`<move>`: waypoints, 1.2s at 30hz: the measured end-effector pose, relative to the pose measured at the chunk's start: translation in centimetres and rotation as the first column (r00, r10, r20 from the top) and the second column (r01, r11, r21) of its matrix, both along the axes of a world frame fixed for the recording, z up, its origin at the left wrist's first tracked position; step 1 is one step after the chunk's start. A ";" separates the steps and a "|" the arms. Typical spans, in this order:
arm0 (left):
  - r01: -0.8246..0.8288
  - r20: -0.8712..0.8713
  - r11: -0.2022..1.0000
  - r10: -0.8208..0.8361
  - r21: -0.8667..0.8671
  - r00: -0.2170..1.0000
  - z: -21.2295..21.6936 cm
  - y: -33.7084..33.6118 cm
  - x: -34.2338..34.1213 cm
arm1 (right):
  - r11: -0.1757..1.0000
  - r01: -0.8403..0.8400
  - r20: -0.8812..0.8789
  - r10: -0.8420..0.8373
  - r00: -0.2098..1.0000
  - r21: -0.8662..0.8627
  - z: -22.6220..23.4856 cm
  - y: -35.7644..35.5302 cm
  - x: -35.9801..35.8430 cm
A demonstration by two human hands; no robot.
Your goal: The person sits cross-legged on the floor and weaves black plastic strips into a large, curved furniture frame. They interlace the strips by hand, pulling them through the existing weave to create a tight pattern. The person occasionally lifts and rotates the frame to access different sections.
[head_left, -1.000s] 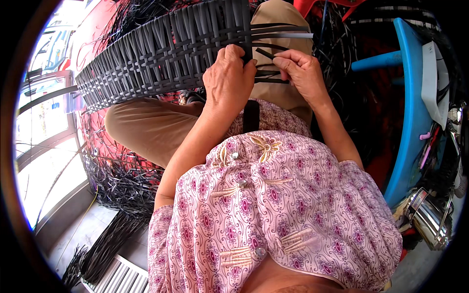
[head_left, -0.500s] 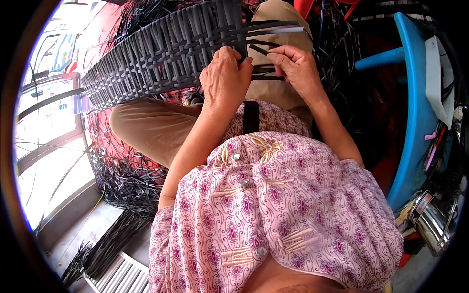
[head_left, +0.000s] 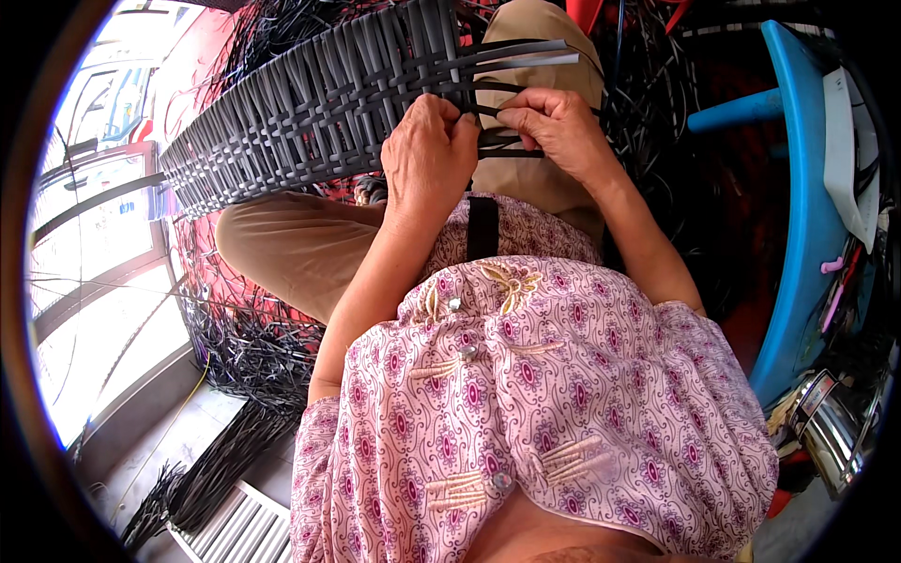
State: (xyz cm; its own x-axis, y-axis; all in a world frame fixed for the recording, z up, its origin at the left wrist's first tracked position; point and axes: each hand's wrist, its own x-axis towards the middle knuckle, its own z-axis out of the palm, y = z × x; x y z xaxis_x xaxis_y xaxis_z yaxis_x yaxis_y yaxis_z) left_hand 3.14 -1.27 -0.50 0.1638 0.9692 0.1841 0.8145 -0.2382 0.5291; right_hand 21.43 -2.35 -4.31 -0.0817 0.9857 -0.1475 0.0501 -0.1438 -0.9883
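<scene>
A dark grey woven panel (head_left: pixel 291 113) of flat plastic strips lies slanted across my lap, its right end over my legs. My left hand (head_left: pixel 429 155) grips the panel's right lower part, fingers curled over its edge and thumb toward the loose ends. Just to the right, my right hand (head_left: pixel 556 131) pinches a dark weaving strip (head_left: pixel 487 111) between thumb and forefinger, close to the panel's edge. Several loose strip ends (head_left: pixel 521 54) stick out to the right above that hand, one with a pale face. More ends show below it, partly hidden by my fingers.
Tangled black strips (head_left: pixel 253 342) cover the red floor covering around my legs. A bundle of strips (head_left: pixel 225 460) lies beside a white slatted piece (head_left: pixel 235 525) at lower left. On the right stand a blue plastic stool (head_left: pixel 793 216) and a shiny metal container (head_left: pixel 831 432).
My right hand has shifted slightly left, bringing the pinched strip closer to the panel's edge. The strip's tip, visible before, now meets the weave beside my left thumb. My left hand keeps its hold.
</scene>
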 end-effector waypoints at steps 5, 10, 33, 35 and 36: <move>-0.005 0.037 0.999 0.006 -0.035 0.999 0.5 -0.4 0.0 | 0.995 -0.065 -0.053 0.061 0.997 -0.079 -0.4 0.8 0.3; 0.041 0.156 0.999 -0.041 0.004 0.987 -0.2 -0.6 -1.0 | 0.988 -0.138 -0.012 0.137 0.990 -0.064 -0.8 2.0 0.8; 0.195 0.363 0.980 -0.174 -0.022 0.915 -0.4 0.3 -2.3 | 0.935 -0.303 -0.163 0.274 0.948 -0.186 -0.6 3.2 0.3; 0.146 0.349 0.989 -0.127 -0.029 0.928 -0.2 -0.3 -3.0 | 0.924 -0.320 -0.104 0.304 0.947 -0.208 -0.6 2.9 -0.6; 0.130 0.378 0.986 -0.083 -0.101 0.922 -0.2 -0.7 -3.4 | 0.913 -0.350 -0.141 0.325 0.935 -0.212 -1.0 2.9 -1.0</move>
